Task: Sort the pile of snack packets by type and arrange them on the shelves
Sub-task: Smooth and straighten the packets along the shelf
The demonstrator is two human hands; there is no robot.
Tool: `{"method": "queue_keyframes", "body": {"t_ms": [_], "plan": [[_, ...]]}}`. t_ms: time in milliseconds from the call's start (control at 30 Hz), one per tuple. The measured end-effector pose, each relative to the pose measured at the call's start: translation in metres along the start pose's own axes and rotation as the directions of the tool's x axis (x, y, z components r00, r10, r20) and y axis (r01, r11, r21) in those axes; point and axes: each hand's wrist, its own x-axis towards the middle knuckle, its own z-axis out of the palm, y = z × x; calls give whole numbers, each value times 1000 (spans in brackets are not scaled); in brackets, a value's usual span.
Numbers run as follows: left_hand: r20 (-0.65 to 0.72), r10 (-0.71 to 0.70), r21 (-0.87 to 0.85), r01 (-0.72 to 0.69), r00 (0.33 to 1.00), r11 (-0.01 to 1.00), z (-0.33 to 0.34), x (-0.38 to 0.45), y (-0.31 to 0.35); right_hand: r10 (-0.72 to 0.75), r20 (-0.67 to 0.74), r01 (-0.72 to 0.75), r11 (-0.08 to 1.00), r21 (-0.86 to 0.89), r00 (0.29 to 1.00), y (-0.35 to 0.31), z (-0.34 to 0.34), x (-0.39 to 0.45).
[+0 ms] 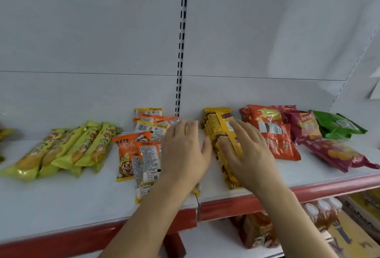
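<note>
On the white shelf (61,200) lie sorted groups of snack packets. Several yellow-green long packets (67,148) are at the left, orange packets (141,150) sit left of centre, and a stack of yellow-brown packets (217,126) is at the centre. My left hand (185,150) lies flat with straight fingers between the orange packets and the yellow-brown stack, over a yellow packet that shows only at its edges. My right hand (246,150) rests flat on the yellow-brown stack, fingers spread.
Red-orange chip bags (277,134), purple chip bags (337,155) and green bags (339,126) lie to the right. A slotted upright (182,52) divides the white back panel. The shelf has a red front edge (236,206). More packets (257,231) sit on the lower shelf.
</note>
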Motion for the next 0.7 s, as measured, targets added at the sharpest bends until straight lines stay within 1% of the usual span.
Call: {"method": "queue_keyframes", "body": {"t_ms": [100, 200, 333, 433, 500, 567, 700], "plan": [[-36, -11, 21, 11, 999, 1000, -23, -15, -27, -38, 9, 38, 999, -22, 999, -32, 11, -8], [-78, -20, 56, 25, 997, 998, -60, -31, -64, -84, -25, 83, 996, -38, 996, -80, 19, -15], [-140, -10, 126, 28, 990, 992, -115, -62, -128, -131, -42, 131, 991, -3, 990, -166, 41, -35], [-155, -22, 150, 45, 988, 988, -159, -92, -174, -144, -53, 145, 989, 14, 988, -232, 61, -57], [-173, -30, 162, 59, 984, 985, -190, -115, -204, -178, -54, 180, 983, 33, 983, -274, 73, -69], [-191, -62, 183, 98, 980, 978, -222, -137, -235, -219, -42, 222, 974, 54, 975, -318, 85, -78], [-215, -174, 230, 223, 961, 947, -283, -179, -297, -304, -30, 306, 947, 100, 952, -403, 114, -94]]}}
